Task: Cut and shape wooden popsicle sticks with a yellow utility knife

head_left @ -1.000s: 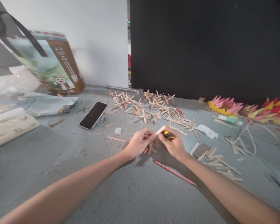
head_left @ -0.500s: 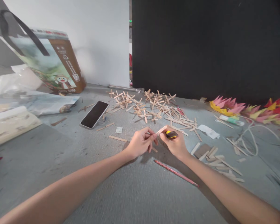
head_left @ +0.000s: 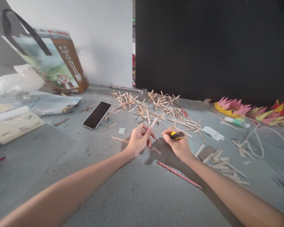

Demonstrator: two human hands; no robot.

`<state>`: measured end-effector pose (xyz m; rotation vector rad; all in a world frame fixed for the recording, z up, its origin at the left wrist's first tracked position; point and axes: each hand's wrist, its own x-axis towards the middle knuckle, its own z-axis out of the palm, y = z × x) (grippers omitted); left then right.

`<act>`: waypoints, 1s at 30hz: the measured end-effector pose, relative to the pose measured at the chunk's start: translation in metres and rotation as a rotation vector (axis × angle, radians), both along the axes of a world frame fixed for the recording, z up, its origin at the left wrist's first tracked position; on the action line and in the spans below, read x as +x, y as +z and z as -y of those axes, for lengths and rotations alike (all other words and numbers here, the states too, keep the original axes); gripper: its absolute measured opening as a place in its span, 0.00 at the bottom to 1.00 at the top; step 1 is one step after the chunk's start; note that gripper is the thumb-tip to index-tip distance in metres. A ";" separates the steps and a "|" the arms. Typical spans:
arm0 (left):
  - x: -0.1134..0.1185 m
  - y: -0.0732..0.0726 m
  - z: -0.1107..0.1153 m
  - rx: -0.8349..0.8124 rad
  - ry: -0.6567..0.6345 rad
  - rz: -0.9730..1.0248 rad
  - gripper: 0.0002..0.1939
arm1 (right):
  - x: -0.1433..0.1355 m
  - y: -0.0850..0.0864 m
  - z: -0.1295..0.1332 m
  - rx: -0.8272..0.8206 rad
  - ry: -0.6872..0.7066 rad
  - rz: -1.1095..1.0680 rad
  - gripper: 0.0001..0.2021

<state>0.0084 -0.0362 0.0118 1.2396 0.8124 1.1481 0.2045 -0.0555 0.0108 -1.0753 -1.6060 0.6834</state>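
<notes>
My left hand [head_left: 140,138] pinches a wooden stick [head_left: 153,122] that points up and away from the fingertips. To its right, my right hand [head_left: 178,143] is closed round a black and yellow tool [head_left: 177,135], which looks like a cutter. A gap lies between the two hands. Beneath and beside my left hand, loose sticks rest on the grey surface, one of them [head_left: 120,139] on the left. A red striped pencil [head_left: 180,175] lies nearer to me. Behind the hands is a pile of crossed sticks [head_left: 159,102].
A phone [head_left: 97,115] and a small square packet [head_left: 121,130] lie left of the hands. Farther left stand a printed bag [head_left: 59,63] and plastic packaging [head_left: 16,123]. Short sticks [head_left: 223,164], a white cable [head_left: 249,143] and folded paper pieces [head_left: 234,108] are on the right.
My hands have moved apart. The stick, earlier between both hands, is now in my left hand alone and points more steeply away. The view has shifted slightly.
</notes>
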 end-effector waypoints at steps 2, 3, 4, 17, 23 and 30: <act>0.000 0.000 -0.003 -0.017 0.019 0.027 0.20 | 0.001 -0.004 -0.002 -0.019 -0.007 -0.027 0.08; 0.000 -0.001 -0.003 -0.015 0.011 0.031 0.20 | 0.002 -0.005 -0.003 -0.028 -0.009 -0.036 0.08; 0.000 -0.001 -0.003 -0.009 0.000 0.032 0.19 | 0.002 -0.006 -0.003 -0.038 -0.007 -0.039 0.08; 0.000 0.003 0.000 -0.006 -0.076 0.024 0.18 | 0.006 0.004 0.002 0.084 0.060 0.107 0.10; 0.001 -0.001 -0.002 -0.016 -0.113 0.020 0.19 | 0.010 -0.001 -0.001 0.202 0.030 0.327 0.07; -0.001 -0.005 -0.003 -0.017 -0.106 -0.008 0.22 | 0.011 -0.001 0.001 0.203 0.161 0.492 0.18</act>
